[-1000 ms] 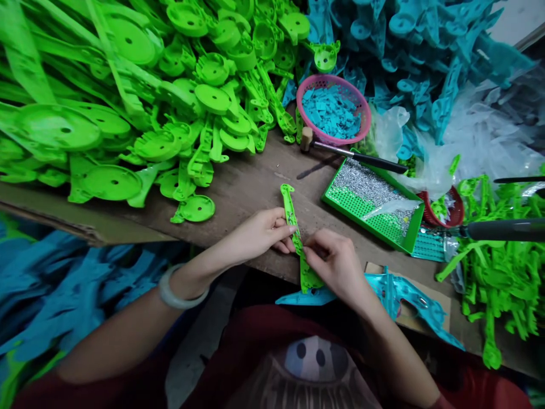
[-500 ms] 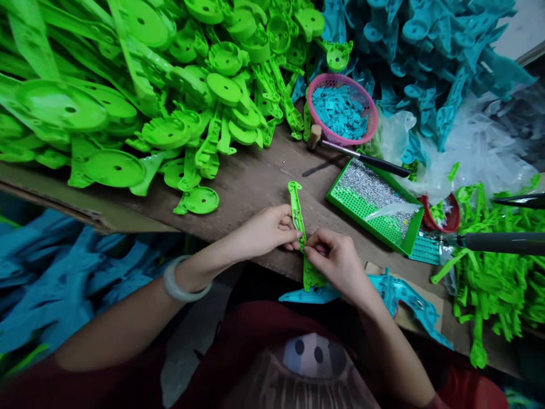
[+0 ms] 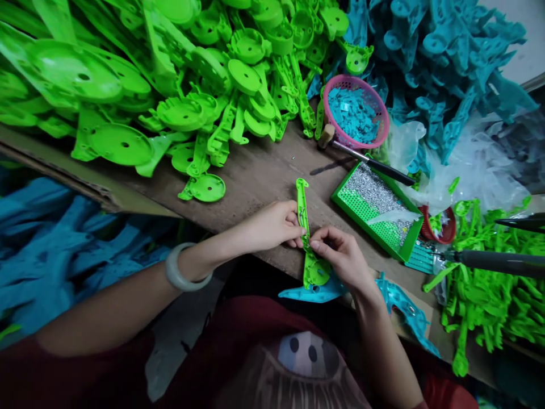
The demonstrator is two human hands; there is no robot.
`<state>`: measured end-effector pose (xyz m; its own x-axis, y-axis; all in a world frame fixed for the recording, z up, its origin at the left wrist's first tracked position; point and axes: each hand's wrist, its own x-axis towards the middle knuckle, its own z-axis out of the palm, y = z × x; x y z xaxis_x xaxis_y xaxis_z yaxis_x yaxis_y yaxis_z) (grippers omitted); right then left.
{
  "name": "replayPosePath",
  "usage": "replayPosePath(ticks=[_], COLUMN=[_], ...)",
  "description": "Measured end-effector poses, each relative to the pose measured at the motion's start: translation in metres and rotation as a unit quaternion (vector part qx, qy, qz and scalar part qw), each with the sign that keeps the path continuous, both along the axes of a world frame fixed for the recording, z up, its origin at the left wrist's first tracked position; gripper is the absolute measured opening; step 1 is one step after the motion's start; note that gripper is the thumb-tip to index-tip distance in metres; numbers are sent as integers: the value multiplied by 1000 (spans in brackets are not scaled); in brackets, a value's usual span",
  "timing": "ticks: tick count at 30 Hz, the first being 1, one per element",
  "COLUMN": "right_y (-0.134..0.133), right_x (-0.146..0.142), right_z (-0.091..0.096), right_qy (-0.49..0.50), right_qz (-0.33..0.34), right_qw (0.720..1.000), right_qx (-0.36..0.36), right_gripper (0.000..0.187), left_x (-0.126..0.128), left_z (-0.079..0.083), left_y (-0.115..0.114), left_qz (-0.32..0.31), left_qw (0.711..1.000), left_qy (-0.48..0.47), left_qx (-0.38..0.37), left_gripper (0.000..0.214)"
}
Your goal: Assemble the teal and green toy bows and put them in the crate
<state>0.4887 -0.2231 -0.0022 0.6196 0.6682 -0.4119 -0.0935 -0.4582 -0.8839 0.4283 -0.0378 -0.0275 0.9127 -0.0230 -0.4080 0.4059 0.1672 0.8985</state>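
Note:
A long green plastic part (image 3: 305, 227) lies lengthwise at the near edge of the brown table (image 3: 255, 176). My left hand (image 3: 272, 226) pinches its middle from the left side. From the right, my right hand (image 3: 343, 255) has its fingers closed on the same part, just below the left hand's fingertips. The part's round lower end (image 3: 316, 274) rests over a teal plastic part (image 3: 313, 293) on my lap. A pale bangle (image 3: 181, 271) circles my left wrist.
A big heap of green disc parts (image 3: 170, 85) fills the far left, teal parts (image 3: 438, 51) the far right. A pink basket (image 3: 355, 111), a small mallet (image 3: 366, 159), a green tray of screws (image 3: 377, 207), a red basket (image 3: 438, 224), a dark tool (image 3: 498, 261) and green pieces (image 3: 489, 289) lie right.
The view has shifted, so everything sits further right in frame. Both hands stay on the green part, and its round lower end now shows below my right hand.

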Motion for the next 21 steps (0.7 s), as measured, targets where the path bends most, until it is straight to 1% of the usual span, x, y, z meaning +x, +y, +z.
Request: replayPosePath(ticks=[3,8,13,16,19,21], right_y=[2,4,2,2,3,4], right_x=[-3,-7,-8,-9,-13,-16], right_z=[1,2,3,5,7,6], right_qy=[-4,-78,-128,-159,-207,-231], right_qz=[-9,-16,24,43,45,41], right_qw=[1000,995,989,983,974,969], right_qx=[-8,-52,-69,-77,-82,-81], right_gripper=[21,16,15,13,11,11], left_x=[0,-1,0,1,1,1], left_z=[-2,-2,4,6,4,2], left_y=[0,0,2,2,3,4], left_qz=[4,-5,-27,-31,-38,-51], left_qw=[1000,1000,999,999,998,998], left_qy=[-8,-8,19,19,11,5], left_qx=[-3,16,23,36,41,30], left_gripper=[11,11,12,12,11,12])
